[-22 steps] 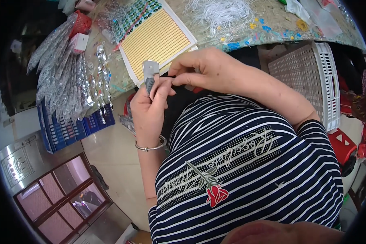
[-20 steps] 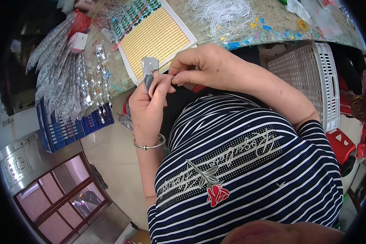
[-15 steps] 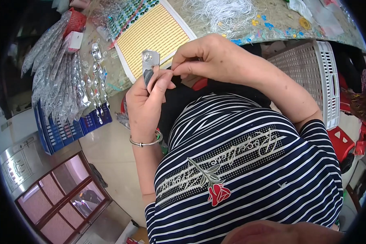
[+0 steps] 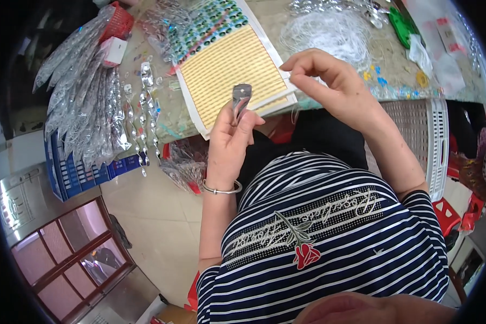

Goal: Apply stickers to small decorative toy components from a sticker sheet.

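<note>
- Head view shows our left hand (image 4: 229, 143) closed around a small pair of metal pliers (image 4: 241, 98), nose up, just over the near edge of the table (image 4: 394, 65).
- Our right hand (image 4: 329, 81) is pinched shut, thumb against fingertips, above that same near edge; we cannot tell what it pinches, though a fine pale thread seems to hang from it.
- We judge the pliers stiff, smooth and fairly light; the handles in the palm are the place to hold them, away from the jaws.
- Thread that thin would be limp and easy to lose, best taken between fingertips.
- Under the pliers lies a yellow bead sheet (image 4: 233, 73) on white backing, flat on the table, its corner overhanging the edge.
- Farther back sits a loose heap of white thread (image 4: 329, 29).
- At the table's left end, silvery ornament strands (image 4: 92, 113) hang over a blue crate (image 4: 75, 173).
- A white slatted basket (image 4: 429, 146) stands by the right edge; its contents are hidden.
</note>
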Available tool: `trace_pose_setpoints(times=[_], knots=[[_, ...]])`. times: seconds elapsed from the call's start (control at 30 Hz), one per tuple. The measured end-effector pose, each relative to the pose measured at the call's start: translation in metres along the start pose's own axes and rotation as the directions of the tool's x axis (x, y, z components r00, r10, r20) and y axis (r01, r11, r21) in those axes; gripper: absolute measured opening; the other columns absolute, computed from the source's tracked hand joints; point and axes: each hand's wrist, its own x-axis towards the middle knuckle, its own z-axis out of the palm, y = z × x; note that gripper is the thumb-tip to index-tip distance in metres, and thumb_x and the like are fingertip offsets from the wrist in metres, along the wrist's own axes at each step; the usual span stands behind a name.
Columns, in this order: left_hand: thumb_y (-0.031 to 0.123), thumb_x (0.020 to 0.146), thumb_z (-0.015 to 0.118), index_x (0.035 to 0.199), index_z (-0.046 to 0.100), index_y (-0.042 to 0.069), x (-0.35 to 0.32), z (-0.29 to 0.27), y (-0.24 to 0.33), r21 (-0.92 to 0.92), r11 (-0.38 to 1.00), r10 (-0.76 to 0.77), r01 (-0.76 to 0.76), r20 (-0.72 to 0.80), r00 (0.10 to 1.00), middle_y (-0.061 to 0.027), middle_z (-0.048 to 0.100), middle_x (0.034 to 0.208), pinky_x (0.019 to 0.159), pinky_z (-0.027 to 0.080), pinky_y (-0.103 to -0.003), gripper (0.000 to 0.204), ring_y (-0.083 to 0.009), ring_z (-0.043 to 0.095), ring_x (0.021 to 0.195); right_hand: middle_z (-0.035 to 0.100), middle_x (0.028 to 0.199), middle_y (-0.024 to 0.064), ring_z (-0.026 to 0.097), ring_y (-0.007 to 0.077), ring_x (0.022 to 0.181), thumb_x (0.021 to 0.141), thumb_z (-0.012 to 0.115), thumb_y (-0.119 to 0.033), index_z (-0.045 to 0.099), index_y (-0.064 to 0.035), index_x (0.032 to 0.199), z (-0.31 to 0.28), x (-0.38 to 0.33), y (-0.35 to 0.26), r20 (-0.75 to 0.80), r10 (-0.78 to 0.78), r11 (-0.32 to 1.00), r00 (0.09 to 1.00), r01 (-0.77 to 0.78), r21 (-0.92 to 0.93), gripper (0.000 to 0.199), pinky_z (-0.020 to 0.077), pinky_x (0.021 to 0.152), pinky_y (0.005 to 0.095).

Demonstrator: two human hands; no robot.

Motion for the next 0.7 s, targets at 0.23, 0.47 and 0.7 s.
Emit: trace_pose_setpoints(times=[0.23,0.47,0.7], knots=[[0.022,0.099,0.042,0.132,0.042,0.000,0.009,-0.017,-0.010,-0.122,0.992,0.033,-0.033,-0.001,0.999,-0.0056,0.058,0.093,0.055,0.036,-0.018,0.040,-0.0054,0.044,0.065,0.058,0.108,0.0059,0.055,0.0074,0.084,0.095,0.049,-0.011,0.054,-0.0033,0.097,0.021,0.016,-0.022,0.214,0.298,0.852,0.930,-0.360,0.380,0.009,0.0452,0.078,0.0226],[0.013,0.099,0.039,0.143,0.030,0.006,0.006,-0.033,-0.004,-0.161,0.987,-0.021,0.025,0.026,0.999,-0.0015,0.054,0.090,0.051,0.036,-0.015,0.046,-0.0030,0.042,0.063,0.056,0.087,-0.0024,0.050,0.0029,0.078,0.091,0.056,-0.008,0.057,-0.0021,0.096,0.051,0.027,-0.022,0.171,0.290,0.906,0.942,-0.327,0.268,0.008,0.0428,0.070,0.0190],[0.013,0.099,0.038,0.143,0.031,0.007,0.000,-0.041,-0.013,-0.213,0.977,-0.002,0.004,0.012,1.000,-0.0022,0.054,0.089,0.052,0.036,-0.015,0.045,-0.0032,0.041,0.062,0.050,0.066,-0.0078,0.042,-0.0011,0.061,0.088,0.061,-0.009,0.061,-0.0013,0.088,0.066,0.031,-0.024,0.076,0.174,0.984,0.982,-0.172,-0.037,0.008,0.0333,0.052,0.0165]])
